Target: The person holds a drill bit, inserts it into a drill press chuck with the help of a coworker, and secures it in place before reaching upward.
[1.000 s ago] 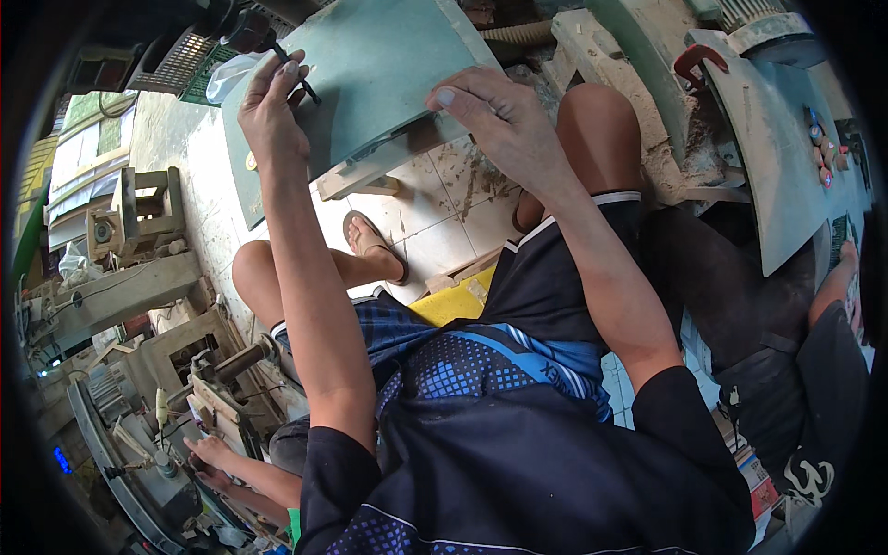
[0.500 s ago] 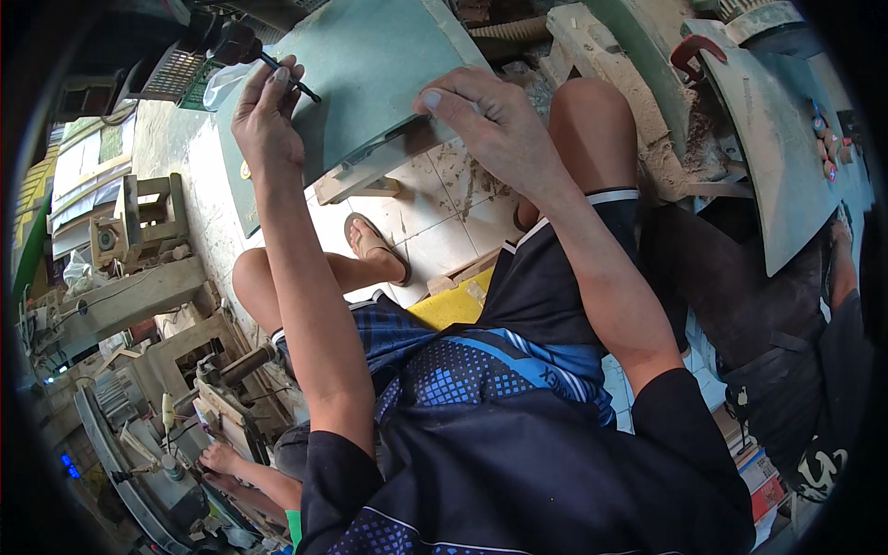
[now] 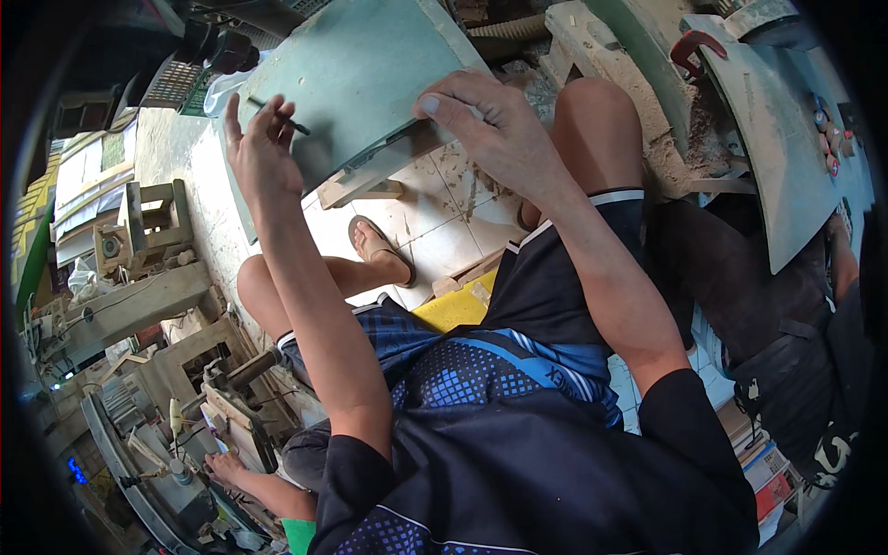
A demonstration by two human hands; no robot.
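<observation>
Jersey (image 3: 546, 462), navy-black, short-sleeved; left sleeve (image 3: 356, 476) and right sleeve (image 3: 689, 425) plain dark; chest with blue square-dot print (image 3: 453, 381), sky-blue diagonal band (image 3: 513, 356) bearing lettering, and thin white piping; blue-and-white striped cloth at right waist; athletic shorts (image 3: 573, 268), black, white stripe at hem, blue-patterned panel on left leg; thong sandal (image 3: 376, 246), left foot, tan strap, dark-edged sole; left hand (image 3: 265, 166), right hand (image 3: 490, 125) and forearms bare.

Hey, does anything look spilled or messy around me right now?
Yes: brown dust is heaped beside your right knee, as if left unswept, and dark smears stand out on the pale tiles below your right hand.
</observation>
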